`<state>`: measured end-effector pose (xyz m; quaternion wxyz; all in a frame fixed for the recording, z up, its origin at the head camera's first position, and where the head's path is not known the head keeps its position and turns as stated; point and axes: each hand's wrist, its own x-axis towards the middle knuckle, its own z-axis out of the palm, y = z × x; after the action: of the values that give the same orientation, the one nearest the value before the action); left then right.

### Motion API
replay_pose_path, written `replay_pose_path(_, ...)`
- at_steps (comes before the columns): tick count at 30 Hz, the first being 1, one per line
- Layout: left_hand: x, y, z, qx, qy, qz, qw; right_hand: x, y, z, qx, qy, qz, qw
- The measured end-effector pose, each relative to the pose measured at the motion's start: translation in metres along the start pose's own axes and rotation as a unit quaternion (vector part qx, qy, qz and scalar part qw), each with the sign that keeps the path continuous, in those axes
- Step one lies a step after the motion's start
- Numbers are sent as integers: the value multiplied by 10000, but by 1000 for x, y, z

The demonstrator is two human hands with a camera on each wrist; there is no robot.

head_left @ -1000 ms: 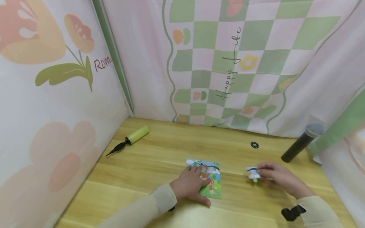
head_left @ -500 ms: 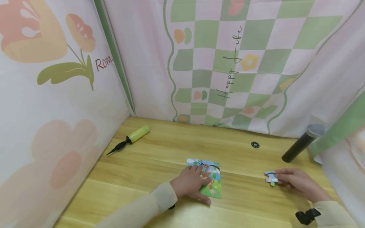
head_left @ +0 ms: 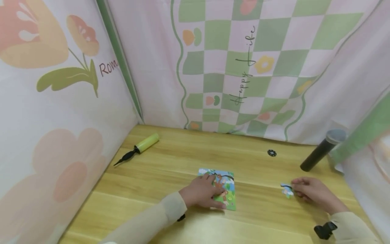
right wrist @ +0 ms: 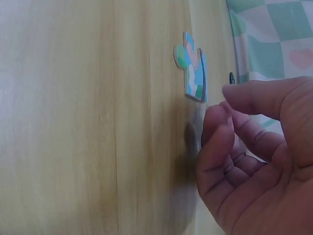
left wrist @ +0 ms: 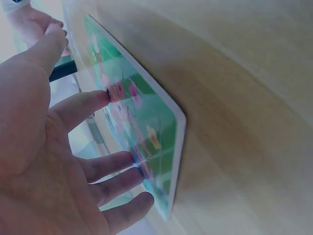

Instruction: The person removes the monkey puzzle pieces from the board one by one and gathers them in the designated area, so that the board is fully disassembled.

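Note:
My left hand [head_left: 201,192] lies over a colourful puzzle board [head_left: 231,200] with monkeys on it. In the left wrist view, the fairly straight fingers of the left hand [left wrist: 54,161] reach onto the picture side of the puzzle board [left wrist: 142,112]; its pale edge shows. Farther right, a small jigsaw piece [head_left: 286,191] with a rounded tab rests on the table. Just beside it is my right hand [head_left: 313,193]. The right wrist view shows a narrow gap between the jigsaw piece [right wrist: 195,73] and the loosely curled fingers of the right hand [right wrist: 259,156], which hold nothing.
A yellow-green hand pump [head_left: 138,148] with a black nozzle lies at the back left. Behind the right hand are a round black disc [head_left: 272,153] and a dark tube [head_left: 320,152] with a wide clear end. Printed curtains [head_left: 158,67] enclose the wooden table [head_left: 170,152].
My right hand carried the jigsaw piece to the right, then let go of it on the table. The left hand has stayed on the puzzle board, shifting only slightly.

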<state>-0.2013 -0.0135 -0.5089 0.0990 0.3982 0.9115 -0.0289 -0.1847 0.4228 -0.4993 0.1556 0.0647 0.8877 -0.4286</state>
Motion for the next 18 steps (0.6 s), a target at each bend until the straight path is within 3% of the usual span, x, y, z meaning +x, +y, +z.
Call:
replay_pose_path(5,-2,-7,10,-321,389,-95,9987,1,-13,11,-121,-3,-187,9998)
replay_pose_path(9,-2,-13,13,-311,744,-551,9952,4,-29,23,-187,-85,-425,9989)
replay_pose_path(11,-2,-16,13,-179,703,-854,9937,5,-40,31,-236,-144,-616,9977)
replay_pose_path(18,2,-20,13,24,-18,-1541,9881,13,-90,69,-535,-617,-1344,9876)
